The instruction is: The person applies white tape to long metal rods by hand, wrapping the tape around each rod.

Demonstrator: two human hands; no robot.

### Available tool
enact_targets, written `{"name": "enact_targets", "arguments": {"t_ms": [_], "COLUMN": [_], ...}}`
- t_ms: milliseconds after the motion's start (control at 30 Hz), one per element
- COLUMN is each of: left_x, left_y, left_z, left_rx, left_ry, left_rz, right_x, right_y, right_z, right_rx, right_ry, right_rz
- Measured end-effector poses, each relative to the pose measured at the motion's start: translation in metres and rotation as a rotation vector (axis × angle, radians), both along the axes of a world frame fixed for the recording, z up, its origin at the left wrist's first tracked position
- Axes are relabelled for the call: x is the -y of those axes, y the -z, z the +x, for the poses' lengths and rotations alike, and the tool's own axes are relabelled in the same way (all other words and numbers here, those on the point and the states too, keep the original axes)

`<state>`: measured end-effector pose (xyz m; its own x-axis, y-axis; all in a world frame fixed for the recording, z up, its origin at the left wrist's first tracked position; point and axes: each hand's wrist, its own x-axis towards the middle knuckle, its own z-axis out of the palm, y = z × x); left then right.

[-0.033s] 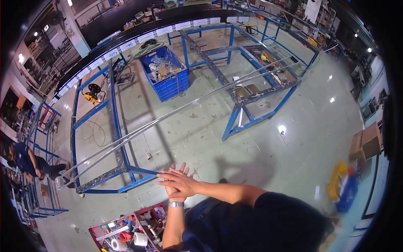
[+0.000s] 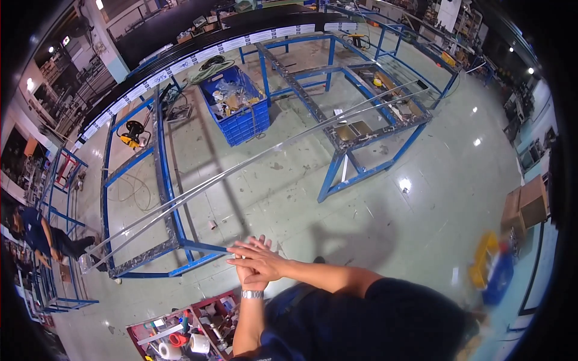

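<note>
My two hands are together near the lower middle of the view, in front of my body. My right hand (image 2: 266, 265) lies across my left hand (image 2: 245, 275), with its fingers stretched out over it. Part of the left hand is hidden underneath, though some fingertips show beyond the right hand. A metal-banded watch (image 2: 252, 294) circles my left wrist. No object shows in either hand. Closest to them is the corner of a blue metal frame stand (image 2: 205, 246). Two long, thin metal bars (image 2: 241, 164) rest across this stand and another blue frame (image 2: 385, 128) farther right.
A red tool tray (image 2: 144, 328) with tape rolls and tools stands below left of my hands. Beyond is a blue crate (image 2: 241, 125) of scraps. A cable reel (image 2: 133, 132) lies inside the left frame. Another person (image 2: 39, 231) bends at far left. Cardboard boxes (image 2: 524, 204) stand right.
My hands have shifted very slightly downward and remain laid together. The person at far left has moved their arms a little.
</note>
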<state>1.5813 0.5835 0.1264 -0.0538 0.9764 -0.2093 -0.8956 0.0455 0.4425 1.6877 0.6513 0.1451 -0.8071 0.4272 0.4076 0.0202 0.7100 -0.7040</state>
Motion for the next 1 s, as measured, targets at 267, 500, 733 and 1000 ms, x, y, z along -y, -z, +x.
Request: {"name": "enact_targets", "arguments": {"t_ms": [267, 500, 733, 1000], "left_x": [-0.078, -0.184, -0.349, -0.479], "left_y": [-0.044, 0.005, 0.094, 0.151], "left_z": [0.025, -0.101, -0.239, -0.329], "left_rx": [-0.358, -0.313, -0.025, 0.120], "left_ry": [0.140, -0.310, -0.597, -0.991], "left_rz": [-0.324, -0.500, -0.590, -0.615], "right_x": [-0.139, -0.285, -0.500, -0.671], "right_y": [0.103, 0.110, 0.157, 0.172], "right_z": [0.147, 0.167, 0.183, 0.112], "right_rx": [0.140, -0.091, -0.573, -1.110], "right_ry": [0.656, 0.825, 0.953, 1.131], "right_rz": [-0.559, -1.195, -1.548, -1.607]}}
